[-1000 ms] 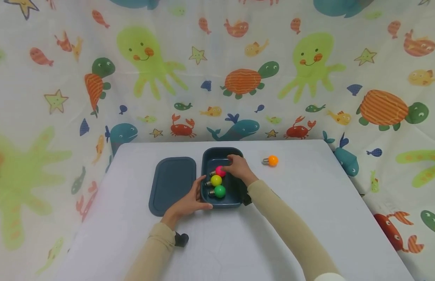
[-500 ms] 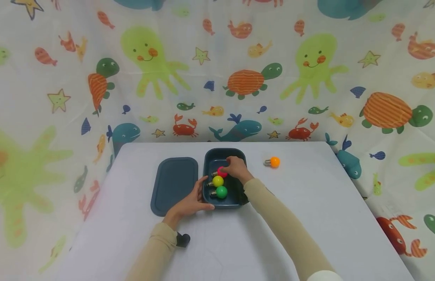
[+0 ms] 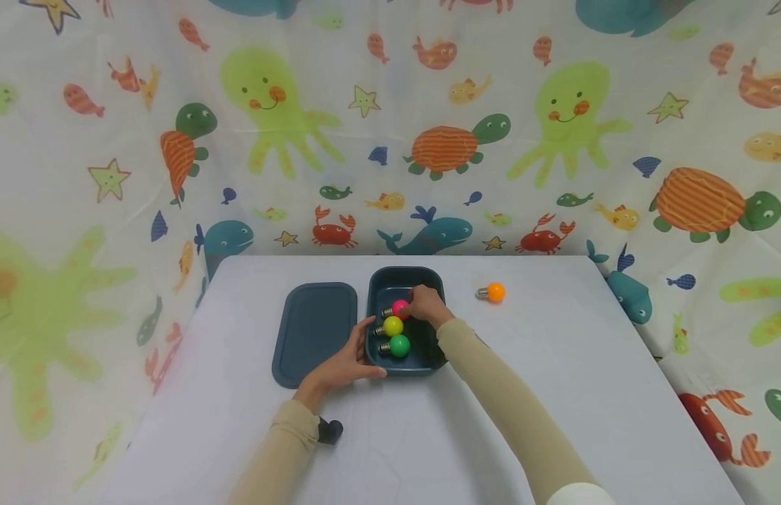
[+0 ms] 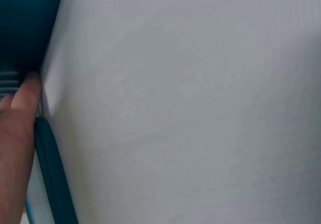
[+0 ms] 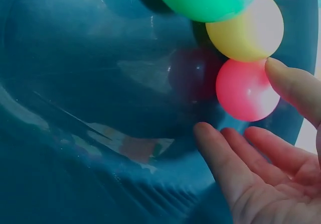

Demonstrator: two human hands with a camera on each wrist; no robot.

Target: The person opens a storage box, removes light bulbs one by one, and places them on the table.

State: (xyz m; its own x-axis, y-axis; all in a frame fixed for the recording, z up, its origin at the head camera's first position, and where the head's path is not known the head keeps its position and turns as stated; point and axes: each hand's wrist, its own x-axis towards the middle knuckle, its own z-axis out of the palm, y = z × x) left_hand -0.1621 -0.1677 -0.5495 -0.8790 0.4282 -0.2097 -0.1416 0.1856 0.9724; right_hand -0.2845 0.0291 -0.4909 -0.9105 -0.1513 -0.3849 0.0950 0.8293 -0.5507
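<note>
A dark blue rectangular box (image 3: 408, 372) stands mid-table. Three light bulbs lie side by side in its left part: pink (image 3: 399, 309), yellow (image 3: 393, 326) and green (image 3: 399, 346), their screw bases pointing left. My right hand (image 3: 427, 306) reaches into the box beside the pink bulb. In the right wrist view its thumb (image 5: 288, 86) touches that bulb (image 5: 247, 91), while the other fingers are spread apart from it. My left hand (image 3: 341, 365) rests against the box's front left corner, fingers along the left side and thumb at the front, seen against the wall (image 4: 30, 23) in the left wrist view.
A flat dark blue lid (image 3: 315, 337) lies on the white table (image 3: 554, 372) just left of the box, partly behind my left hand. An orange bulb (image 3: 495, 292) lies right of the box. A curtain (image 3: 390, 140) printed with sea animals hangs behind the table.
My right hand has lowered slightly and its fingers have come away from the pink bulb, which shows more fully now. My left hand stays at the box. The head view has shifted a little.
</note>
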